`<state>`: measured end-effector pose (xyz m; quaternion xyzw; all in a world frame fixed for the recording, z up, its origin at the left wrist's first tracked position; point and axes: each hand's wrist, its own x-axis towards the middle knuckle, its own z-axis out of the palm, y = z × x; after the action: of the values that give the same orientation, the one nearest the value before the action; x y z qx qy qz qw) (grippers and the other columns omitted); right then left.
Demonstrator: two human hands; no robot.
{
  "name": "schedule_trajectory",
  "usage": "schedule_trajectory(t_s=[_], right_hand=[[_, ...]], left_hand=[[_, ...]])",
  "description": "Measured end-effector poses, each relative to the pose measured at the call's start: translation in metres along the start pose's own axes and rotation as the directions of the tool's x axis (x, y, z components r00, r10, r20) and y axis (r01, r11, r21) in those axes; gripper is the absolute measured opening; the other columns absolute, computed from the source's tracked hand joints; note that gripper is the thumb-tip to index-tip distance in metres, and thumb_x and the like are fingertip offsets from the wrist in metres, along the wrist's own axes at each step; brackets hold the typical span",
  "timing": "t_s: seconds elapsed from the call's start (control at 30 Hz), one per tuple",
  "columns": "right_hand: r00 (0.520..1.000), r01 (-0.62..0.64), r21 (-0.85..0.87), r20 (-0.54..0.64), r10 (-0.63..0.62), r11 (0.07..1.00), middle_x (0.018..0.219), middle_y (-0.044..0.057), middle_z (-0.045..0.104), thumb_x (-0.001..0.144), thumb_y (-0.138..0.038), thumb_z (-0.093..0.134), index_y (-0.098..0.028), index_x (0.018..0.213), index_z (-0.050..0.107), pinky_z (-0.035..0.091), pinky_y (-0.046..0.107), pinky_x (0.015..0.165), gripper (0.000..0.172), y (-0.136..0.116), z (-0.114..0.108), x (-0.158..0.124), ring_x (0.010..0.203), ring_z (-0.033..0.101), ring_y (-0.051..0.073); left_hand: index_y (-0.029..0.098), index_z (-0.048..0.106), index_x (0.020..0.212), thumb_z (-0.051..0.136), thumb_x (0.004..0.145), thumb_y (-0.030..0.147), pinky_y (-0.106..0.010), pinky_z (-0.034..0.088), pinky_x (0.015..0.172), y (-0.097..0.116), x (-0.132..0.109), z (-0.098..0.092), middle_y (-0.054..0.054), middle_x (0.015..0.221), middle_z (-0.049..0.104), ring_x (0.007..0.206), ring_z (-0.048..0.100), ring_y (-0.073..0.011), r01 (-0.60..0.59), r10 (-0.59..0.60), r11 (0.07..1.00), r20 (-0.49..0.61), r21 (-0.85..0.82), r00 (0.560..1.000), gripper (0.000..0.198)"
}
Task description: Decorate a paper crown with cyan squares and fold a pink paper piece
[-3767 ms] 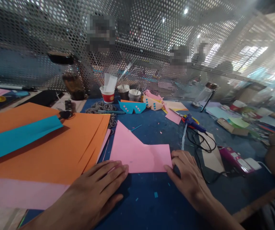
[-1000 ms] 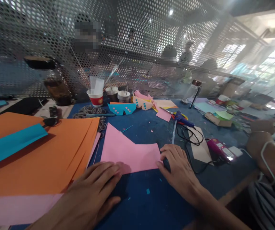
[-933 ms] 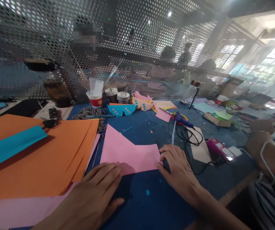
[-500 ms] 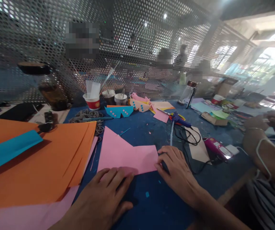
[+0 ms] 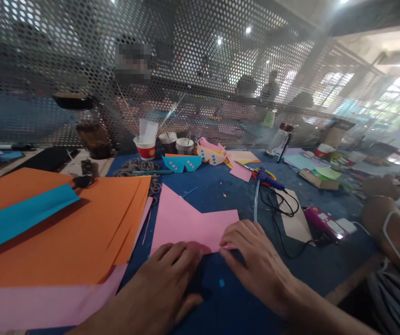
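Note:
A folded pink paper (image 5: 189, 222) with small blue squares lies on the blue table (image 5: 235, 302) in front of me. My left hand (image 5: 167, 277) rests flat with its fingertips on the paper's near edge, fingers spread. My right hand (image 5: 252, 258) lies over the paper's near right corner, fingers stretched out and pressing it down. Neither hand holds anything.
Orange sheets (image 5: 63, 228), a blue strip (image 5: 18, 216) and a pink sheet (image 5: 39, 304) lie at the left. Paper cups (image 5: 146, 147), finished paper boats (image 5: 182, 163), a glue gun (image 5: 268, 179) with black cable and a purple device (image 5: 322, 223) lie beyond. Another person's arm (image 5: 391, 228) is at the right. Perforated metal screen behind.
My right hand has slid left along the paper's near edge from the right corner. My left hand has shifted right, so the two hands are closer together. The view also moved.

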<state>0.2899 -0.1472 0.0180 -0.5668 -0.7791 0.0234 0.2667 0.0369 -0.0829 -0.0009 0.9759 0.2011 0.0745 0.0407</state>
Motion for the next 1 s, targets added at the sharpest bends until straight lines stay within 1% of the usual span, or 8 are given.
schedule_trajectory(t_s=[0.1, 0.23, 0.3, 0.43, 0.57, 0.7, 0.9, 1.0], right_hand=[[0.999, 0.024, 0.065, 0.039, -0.027, 0.998, 0.101, 0.002, 0.072, 0.104, -0.013, 0.068, -0.023, 0.101, 0.065, 0.047, 0.040, 0.088, 0.010, -0.010, 0.013, 0.008, 0.096, 0.064, 0.023], [0.999, 0.012, 0.031, 0.048, -0.014, 0.999, 0.101, 0.003, 0.070, 0.098, -0.006, 0.067, -0.022, 0.099, 0.063, 0.046, 0.041, 0.089, 0.016, -0.012, 0.029, 0.011, 0.097, 0.062, 0.024], [0.999, -0.010, 0.022, 0.041, 0.009, 1.000, 0.102, 0.004, 0.070, 0.096, -0.006, 0.066, -0.022, 0.099, 0.063, 0.045, 0.042, 0.090, 0.017, -0.012, 0.031, 0.010, 0.098, 0.061, 0.024], [0.998, -0.031, 0.034, 0.053, 0.029, 0.999, 0.102, 0.003, 0.071, 0.095, -0.006, 0.065, -0.023, 0.098, 0.063, 0.044, 0.041, 0.092, 0.018, -0.012, 0.030, 0.013, 0.099, 0.061, 0.023], [0.997, -0.038, 0.017, 0.068, 0.036, 0.999, 0.101, 0.002, 0.071, 0.093, -0.007, 0.067, -0.023, 0.095, 0.063, 0.042, 0.040, 0.092, 0.016, -0.011, 0.031, 0.018, 0.098, 0.061, 0.023], [0.997, -0.052, 0.016, 0.061, 0.051, 0.998, 0.101, 0.002, 0.071, 0.088, -0.007, 0.069, -0.022, 0.095, 0.064, 0.042, 0.040, 0.092, 0.018, -0.012, 0.033, 0.019, 0.099, 0.061, 0.023], [0.993, -0.086, 0.028, 0.078, 0.084, 0.996, 0.103, 0.002, 0.072, 0.084, -0.003, 0.065, -0.023, 0.094, 0.063, 0.041, 0.042, 0.093, 0.023, -0.013, 0.034, 0.018, 0.101, 0.060, 0.024], [0.991, -0.105, 0.018, 0.090, 0.103, 0.994, 0.105, 0.002, 0.072, 0.083, -0.002, 0.064, -0.023, 0.095, 0.063, 0.041, 0.043, 0.094, 0.025, -0.012, 0.032, 0.017, 0.103, 0.061, 0.025]], left_hand=[[0.014, 0.062, 0.149, 0.077, 0.101, 0.052, -0.047, 0.054, 0.102, 0.000, -0.001, 0.002, -0.013, 0.137, 0.074, 0.119, 0.068, -0.0329, -0.024, 0.025, 0.999, -0.043, 0.026, 0.999, 0.063], [0.012, 0.063, 0.146, 0.064, 0.107, 0.058, -0.046, 0.052, 0.103, -0.002, -0.005, 0.007, -0.014, 0.141, 0.073, 0.121, 0.067, -0.0317, -0.076, 0.082, 0.996, -0.157, 0.049, 0.984, 0.060], [0.013, 0.065, 0.145, 0.058, 0.110, 0.059, -0.046, 0.051, 0.103, -0.002, -0.006, 0.011, -0.013, 0.139, 0.073, 0.121, 0.067, -0.0311, -0.074, 0.084, 0.995, -0.184, 0.063, 0.979, 0.058], [0.015, 0.065, 0.146, 0.047, 0.115, 0.054, -0.047, 0.050, 0.103, -0.003, -0.007, 0.014, -0.012, 0.140, 0.074, 0.121, 0.066, -0.0309, -0.073, 0.092, 0.992, -0.201, 0.100, 0.975, 0.053], [0.013, 0.067, 0.143, 0.040, 0.118, 0.052, -0.048, 0.049, 0.101, -0.002, -0.007, 0.014, -0.013, 0.135, 0.076, 0.118, 0.067, -0.0313, -0.078, 0.105, 0.988, -0.211, 0.132, 0.972, 0.053], [0.016, 0.069, 0.141, 0.040, 0.117, 0.055, -0.047, 0.050, 0.099, -0.003, -0.006, 0.013, -0.011, 0.133, 0.077, 0.117, 0.068, -0.0308, -0.074, 0.101, 0.989, -0.211, 0.129, 0.972, 0.054], [0.018, 0.069, 0.139, 0.053, 0.113, 0.057, -0.048, 0.053, 0.096, -0.004, -0.004, 0.010, -0.010, 0.136, 0.077, 0.117, 0.070, -0.0320, -0.080, 0.100, 0.991, -0.201, 0.106, 0.975, 0.050], [0.017, 0.069, 0.140, 0.054, 0.112, 0.058, -0.048, 0.053, 0.097, -0.003, -0.005, 0.009, -0.010, 0.136, 0.077, 0.117, 0.070, -0.0321, -0.070, 0.087, 0.993, -0.182, 0.100, 0.979, 0.051]])
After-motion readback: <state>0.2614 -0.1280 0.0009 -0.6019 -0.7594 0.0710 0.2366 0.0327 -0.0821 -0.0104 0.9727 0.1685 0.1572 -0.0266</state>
